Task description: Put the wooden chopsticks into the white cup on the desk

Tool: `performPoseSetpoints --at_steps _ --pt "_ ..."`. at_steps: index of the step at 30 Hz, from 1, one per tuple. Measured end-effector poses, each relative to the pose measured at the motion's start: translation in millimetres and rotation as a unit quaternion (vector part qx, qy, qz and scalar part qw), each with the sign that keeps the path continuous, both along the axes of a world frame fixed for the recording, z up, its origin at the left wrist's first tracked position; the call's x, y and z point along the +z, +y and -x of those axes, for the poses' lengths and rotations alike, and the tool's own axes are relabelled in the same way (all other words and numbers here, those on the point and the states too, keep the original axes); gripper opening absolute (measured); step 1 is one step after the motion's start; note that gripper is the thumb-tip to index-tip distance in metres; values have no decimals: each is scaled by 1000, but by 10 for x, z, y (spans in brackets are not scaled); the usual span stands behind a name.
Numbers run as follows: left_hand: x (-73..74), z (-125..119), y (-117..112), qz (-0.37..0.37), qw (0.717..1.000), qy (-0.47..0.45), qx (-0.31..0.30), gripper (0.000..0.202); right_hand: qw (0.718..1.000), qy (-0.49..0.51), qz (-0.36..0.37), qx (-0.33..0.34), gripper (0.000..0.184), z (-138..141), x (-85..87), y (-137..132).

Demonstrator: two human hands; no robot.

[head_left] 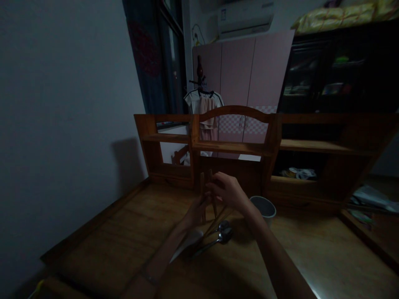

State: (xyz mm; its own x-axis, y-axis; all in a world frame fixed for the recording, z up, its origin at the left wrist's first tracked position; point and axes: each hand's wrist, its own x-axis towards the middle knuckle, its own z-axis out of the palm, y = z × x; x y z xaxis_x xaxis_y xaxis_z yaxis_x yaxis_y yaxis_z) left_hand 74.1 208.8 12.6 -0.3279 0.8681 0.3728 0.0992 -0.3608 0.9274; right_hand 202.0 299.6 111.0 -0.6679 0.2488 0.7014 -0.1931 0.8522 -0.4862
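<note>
Above the table, my left hand (197, 211) is closed around upright wooden chopsticks (202, 181). Close against it, my right hand (227, 189) pinches more chopsticks (215, 209), also standing nearly upright; the dim light hides how many each hand has. Below the hands, two metal spoons (225, 236) lie on the table, with thin chopsticks (217, 221) slanting beside them. A white spoon-shaped utensil (190, 239) rests partly behind my left forearm. To the right of my right wrist stands a pale cup (264, 206).
A wooden shelf unit (232, 146) runs along the back of the wooden table (124, 232). A white wall (71, 124) borders the left side. Plastic bags (301, 173) sit in the right shelf. Behind are pink wardrobes (237, 74) and hanging clothes (207, 110).
</note>
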Motion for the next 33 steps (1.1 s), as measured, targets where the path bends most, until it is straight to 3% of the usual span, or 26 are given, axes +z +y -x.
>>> performPoseSetpoints --at_steps 7,12,17,22,28,33 --pt "-140 61 22 -3 996 -54 -69 47 995 -85 58 18 19 53 -196 170" --pt "-168 31 31 34 995 -81 -49 44 997 -60 47 -7 19 65 -197 181" --pt "-225 39 97 -9 993 -113 -36 45 990 -68 108 55 15 57 -195 145" --pt "-320 83 85 21 997 -72 -29 53 985 -100 124 66 20 128 -343 204" --pt "-294 122 38 55 997 -12 -57 55 985 -125 105 59 21 164 -418 247" --pt "-176 74 -10 67 995 -21 -71 54 986 -128 85 63 24 140 -420 266"
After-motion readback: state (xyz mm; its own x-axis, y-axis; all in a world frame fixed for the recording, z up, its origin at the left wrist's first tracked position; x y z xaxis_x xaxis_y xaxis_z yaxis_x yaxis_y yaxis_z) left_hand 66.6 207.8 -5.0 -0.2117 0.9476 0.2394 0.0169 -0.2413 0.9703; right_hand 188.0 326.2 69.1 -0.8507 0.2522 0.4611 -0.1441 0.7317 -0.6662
